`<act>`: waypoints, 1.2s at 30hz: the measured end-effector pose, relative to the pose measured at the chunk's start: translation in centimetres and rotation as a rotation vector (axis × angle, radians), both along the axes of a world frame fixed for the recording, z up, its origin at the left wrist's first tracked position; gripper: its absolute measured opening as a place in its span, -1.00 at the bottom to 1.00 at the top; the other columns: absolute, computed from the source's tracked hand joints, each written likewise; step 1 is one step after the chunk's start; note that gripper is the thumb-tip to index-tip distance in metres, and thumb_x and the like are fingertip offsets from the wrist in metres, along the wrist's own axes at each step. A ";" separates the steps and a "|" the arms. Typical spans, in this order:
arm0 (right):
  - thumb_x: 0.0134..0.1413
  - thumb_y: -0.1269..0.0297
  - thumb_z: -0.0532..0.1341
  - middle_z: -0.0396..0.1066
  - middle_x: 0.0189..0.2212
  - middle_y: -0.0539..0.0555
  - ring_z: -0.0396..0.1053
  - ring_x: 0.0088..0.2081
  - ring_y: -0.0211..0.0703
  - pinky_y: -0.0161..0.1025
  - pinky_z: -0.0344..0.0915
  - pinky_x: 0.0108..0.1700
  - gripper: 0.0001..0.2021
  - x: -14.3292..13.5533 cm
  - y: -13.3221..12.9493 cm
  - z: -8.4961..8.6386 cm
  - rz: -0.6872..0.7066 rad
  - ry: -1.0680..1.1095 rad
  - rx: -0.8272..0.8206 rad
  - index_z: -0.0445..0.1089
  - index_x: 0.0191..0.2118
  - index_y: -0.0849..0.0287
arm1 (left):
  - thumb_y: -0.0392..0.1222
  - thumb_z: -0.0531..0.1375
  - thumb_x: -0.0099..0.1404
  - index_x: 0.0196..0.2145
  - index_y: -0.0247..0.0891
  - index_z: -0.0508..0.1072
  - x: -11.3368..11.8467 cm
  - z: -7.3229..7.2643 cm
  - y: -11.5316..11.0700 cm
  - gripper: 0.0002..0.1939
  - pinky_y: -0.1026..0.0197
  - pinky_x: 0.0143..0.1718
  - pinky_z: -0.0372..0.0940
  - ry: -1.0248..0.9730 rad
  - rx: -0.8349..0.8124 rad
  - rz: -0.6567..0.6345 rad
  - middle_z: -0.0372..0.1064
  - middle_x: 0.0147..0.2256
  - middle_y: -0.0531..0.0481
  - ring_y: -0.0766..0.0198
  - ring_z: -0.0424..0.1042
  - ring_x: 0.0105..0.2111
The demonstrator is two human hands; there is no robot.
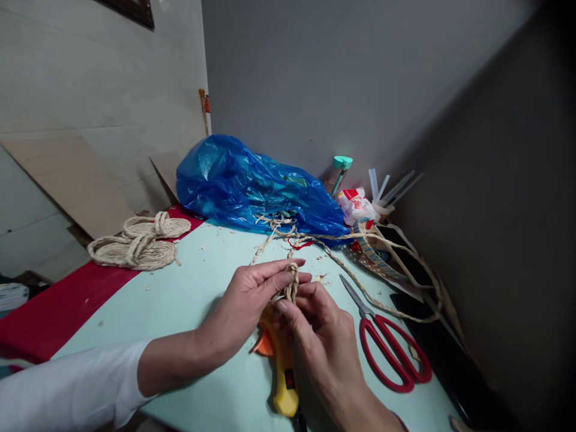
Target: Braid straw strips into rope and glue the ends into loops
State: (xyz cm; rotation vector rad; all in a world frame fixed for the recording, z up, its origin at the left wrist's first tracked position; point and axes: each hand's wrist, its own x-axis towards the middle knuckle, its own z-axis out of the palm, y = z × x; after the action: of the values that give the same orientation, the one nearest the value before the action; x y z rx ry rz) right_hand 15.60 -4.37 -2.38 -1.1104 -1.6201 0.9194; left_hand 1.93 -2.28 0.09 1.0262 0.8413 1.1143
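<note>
Between both hands is a small looped bundle of braided straw cord [292,283]. My left hand [256,291] pinches its upper part between thumb and fingers. Lower down, my right hand [324,327] grips the same cord with thumb and forefinger. Under the hands lies a yellow glue gun [284,372] with an orange trigger [264,342]. Red-handled scissors [389,348] rest open to the right of my right hand. A long straw cord [348,273] runs over the table behind the hands and loops out to the right.
A blue plastic bag [243,180] slumps along the back. Two pairs of coiled braided straw soles or bundles [139,243] lie at the left by a red cloth [63,306]. At the right are a patterned basket [382,264], a phone-like black slab [402,252] and white sticks [382,187].
</note>
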 end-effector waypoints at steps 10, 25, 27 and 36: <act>0.29 0.30 0.10 0.31 -0.59 -0.08 0.21 -0.61 -0.38 -0.38 0.11 -0.50 -0.82 2.0 -0.3 1.8 0.061 -0.366 0.334 0.29 -0.38 0.17 | -0.23 0.15 0.35 0.15 -0.27 0.35 -0.6 1.2 -0.1 -0.58 0.33 -0.26 0.35 0.081 0.046 0.033 0.53 -0.40 0.04 0.34 0.49 -0.36; 0.25 0.19 0.20 0.35 -0.44 -0.04 0.26 -0.45 -0.35 -0.39 0.18 -0.46 -0.85 3.2 1.6 2.5 0.123 0.121 -0.107 0.40 -0.28 0.15 | -0.24 0.10 0.37 0.27 -0.11 0.24 -0.9 0.3 -0.2 -0.48 0.33 -0.41 0.23 0.254 0.117 -0.285 0.28 -0.44 0.09 0.39 0.27 -0.44; 0.22 0.18 0.23 0.36 -0.45 -0.04 0.24 -0.47 -0.36 -0.40 0.15 -0.50 -0.83 3.3 1.7 2.5 0.123 0.165 -0.146 0.41 -0.29 0.17 | -0.28 0.14 0.33 0.22 -0.07 0.30 -0.9 0.2 -0.3 -0.49 0.33 -0.36 0.28 0.275 0.117 -0.293 0.35 -0.38 0.07 0.37 0.34 -0.39; 0.18 0.20 0.25 0.27 -0.55 -0.08 0.14 -0.57 -0.39 -0.40 0.11 -0.54 -0.83 3.3 1.6 2.8 0.048 0.088 -0.119 0.38 -0.34 0.20 | -0.22 0.09 0.36 0.21 -0.17 0.28 -1.1 0.5 -1.1 -0.53 0.19 -0.16 0.41 0.623 0.313 -0.162 0.47 -0.06 -0.11 0.20 0.50 -0.19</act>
State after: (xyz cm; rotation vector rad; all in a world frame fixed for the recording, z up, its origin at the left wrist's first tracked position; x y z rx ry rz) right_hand 18.93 -2.79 0.43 -1.1004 -1.5428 1.0934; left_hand 0.87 -3.35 0.63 1.7217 1.0647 0.8027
